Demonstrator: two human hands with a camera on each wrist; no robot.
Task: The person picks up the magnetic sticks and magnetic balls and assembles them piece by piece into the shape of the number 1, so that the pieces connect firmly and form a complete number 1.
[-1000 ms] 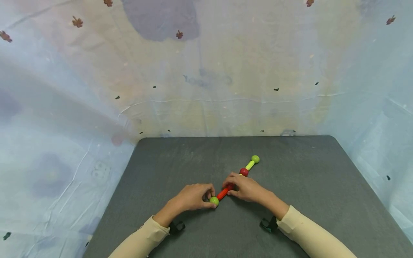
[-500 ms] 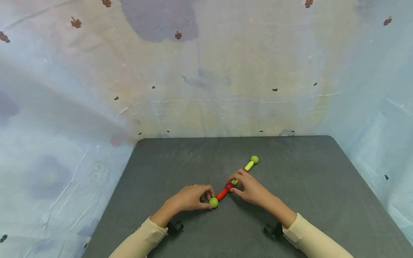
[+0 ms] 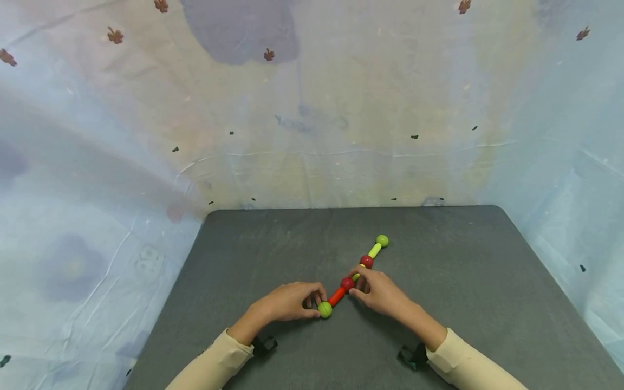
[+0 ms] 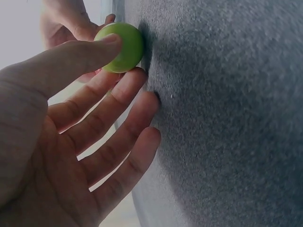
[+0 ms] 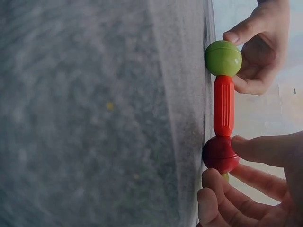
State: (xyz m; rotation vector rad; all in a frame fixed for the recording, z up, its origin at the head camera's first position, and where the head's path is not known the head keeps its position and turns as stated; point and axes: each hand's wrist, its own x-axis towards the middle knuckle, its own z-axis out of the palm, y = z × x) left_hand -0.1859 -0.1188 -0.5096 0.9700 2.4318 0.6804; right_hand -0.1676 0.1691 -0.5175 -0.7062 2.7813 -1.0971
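A chain of toy balls and rods lies slantwise on the dark table. My left hand [image 3: 294, 300] pinches the green ball [image 4: 130, 52] at the near end between thumb and fingertips. A ridged red rod [image 5: 224, 106] joins that ball to a red ball [image 5: 220, 153]. My right hand [image 3: 382, 295] holds this red ball, thumb on one side and curled fingers on the other. Past it a yellow rod [image 3: 356, 277] is partly hidden by the right fingers. Farther along come a second red ball [image 3: 366, 261], a yellow-green rod [image 3: 375, 250] and another green ball [image 3: 382, 241].
The grey-black table [image 3: 263, 244] has rounded far corners. A pale patterned sheet [image 3: 341, 108] hangs behind it and along both sides. A dark strap with a clip [image 3: 411, 357] sits at the right wrist, and a similar one [image 3: 265, 346] at the left.
My right hand has shifted from over the red rod's far end slightly to the right, uncovering the nearer red ball. The left hand stays on the green ball.
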